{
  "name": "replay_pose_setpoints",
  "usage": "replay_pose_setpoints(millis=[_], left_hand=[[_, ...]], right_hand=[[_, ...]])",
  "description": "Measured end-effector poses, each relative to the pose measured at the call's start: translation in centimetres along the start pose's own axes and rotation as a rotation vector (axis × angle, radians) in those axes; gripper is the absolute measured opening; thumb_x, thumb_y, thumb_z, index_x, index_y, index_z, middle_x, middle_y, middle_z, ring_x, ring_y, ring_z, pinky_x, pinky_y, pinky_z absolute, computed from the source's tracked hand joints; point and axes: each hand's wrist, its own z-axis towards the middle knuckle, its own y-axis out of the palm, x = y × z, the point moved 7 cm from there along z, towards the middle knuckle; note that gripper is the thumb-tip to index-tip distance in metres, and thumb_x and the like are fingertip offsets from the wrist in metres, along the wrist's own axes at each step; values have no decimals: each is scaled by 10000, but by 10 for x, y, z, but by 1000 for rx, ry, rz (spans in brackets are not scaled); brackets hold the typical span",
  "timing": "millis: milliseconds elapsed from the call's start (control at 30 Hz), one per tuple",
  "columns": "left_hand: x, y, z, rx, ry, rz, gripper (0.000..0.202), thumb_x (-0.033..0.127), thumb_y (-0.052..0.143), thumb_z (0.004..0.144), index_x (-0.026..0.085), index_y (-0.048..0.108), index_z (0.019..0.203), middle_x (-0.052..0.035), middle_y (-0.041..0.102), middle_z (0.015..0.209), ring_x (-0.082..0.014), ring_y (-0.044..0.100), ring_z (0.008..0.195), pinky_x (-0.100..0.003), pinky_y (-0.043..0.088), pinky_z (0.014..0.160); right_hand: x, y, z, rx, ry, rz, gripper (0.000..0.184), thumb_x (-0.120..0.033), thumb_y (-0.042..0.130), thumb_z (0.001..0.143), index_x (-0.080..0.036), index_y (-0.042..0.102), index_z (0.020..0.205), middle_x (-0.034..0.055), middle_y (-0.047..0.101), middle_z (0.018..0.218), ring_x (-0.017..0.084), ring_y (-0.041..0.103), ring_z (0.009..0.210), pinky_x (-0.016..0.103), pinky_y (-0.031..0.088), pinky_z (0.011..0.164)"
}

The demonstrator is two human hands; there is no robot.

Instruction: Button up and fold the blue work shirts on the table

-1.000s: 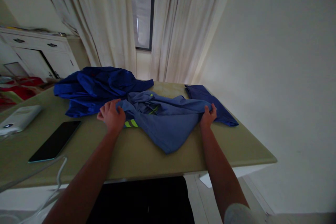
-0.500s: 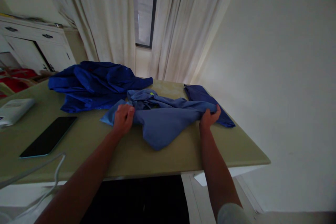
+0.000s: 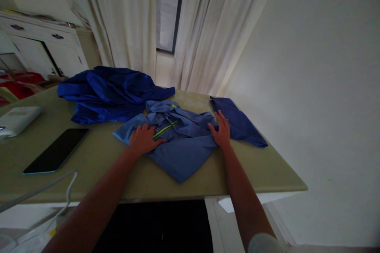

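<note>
A crumpled grey-blue garment [image 3: 185, 152], seemingly a shirt, lies on the table, with yellow-green trim and small round fasteners showing. One of its corners points toward the table's front edge. My left hand [image 3: 144, 139] rests on its left part, fingers spread and palm down beside the yellow-green trim. At the right end of the cloth, my right hand [image 3: 222, 129] lies with fingers apart, touching the fabric's edge. Close to those fingertips is a folded dark blue garment [image 3: 242, 122]. Behind my left hand sits a heaped bright blue garment [image 3: 109, 95].
A black-screened phone [image 3: 56, 152] and a white object [image 3: 20, 120] lie on the left of the table [image 3: 261, 172]. A white cable [image 3: 69, 187] hangs at the front left. Curtains [image 3: 127, 23] stand behind, a wall [image 3: 320, 106] on the right, and a white cabinet [image 3: 67, 49] at back left.
Both hands have let go of the grey-blue cloth and opened out on it. My right hand has moved left, and the raised fold has dropped, uncovering the yellow-green trim.
</note>
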Motion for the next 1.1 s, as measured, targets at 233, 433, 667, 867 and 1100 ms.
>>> replay_pose_setpoints(millis=[233, 433, 667, 867, 1100], left_hand=[[-14, 13, 5, -86, 89, -59, 907, 629, 729, 749, 277, 471, 1544, -161, 511, 1546, -452, 427, 1414, -636, 317, 1154], [-16, -8, 8, 119, 83, -85, 690, 430, 735, 810, 308, 550, 1463, -104, 528, 1560, -390, 417, 1459, -652, 63, 1254], [30, -22, -1, 141, 341, -196, 636, 163, 493, 844, 284, 573, 1462, -65, 662, 1416, -285, 578, 1324, -519, 301, 1204], [29, 4, -2, -19, 269, -177, 592, 573, 506, 935, 268, 614, 1430, -109, 528, 1562, -365, 471, 1437, -572, 323, 1188], [21, 9, 2, -190, 313, -310, 545, 651, 591, 880, 336, 697, 1312, -67, 557, 1540, -368, 480, 1427, -589, 339, 1184]], right_hand=[[-20, 45, -11, -537, 23, -145, 399, -394, 545, 1010, -158, 693, 1296, 186, 675, 1311, 313, 614, 1227, 446, 435, 1097], [-62, 0, -69, -609, 189, -548, 314, -303, 490, 1023, -139, 752, 1077, 234, 744, 1023, 352, 715, 1010, 420, 544, 811], [-142, -40, -118, -779, 26, -299, 482, -629, 528, 978, -224, 776, 894, 160, 759, 840, 318, 732, 810, 404, 517, 754], [-139, -6, -16, -542, 39, -59, 480, -628, 520, 996, -234, 724, 1177, 114, 755, 1108, 297, 705, 988, 396, 513, 894], [-130, 120, 55, -450, 28, -29, 742, -431, 734, 879, -214, 467, 1536, 180, 469, 1565, 368, 510, 1367, 492, 410, 1126]])
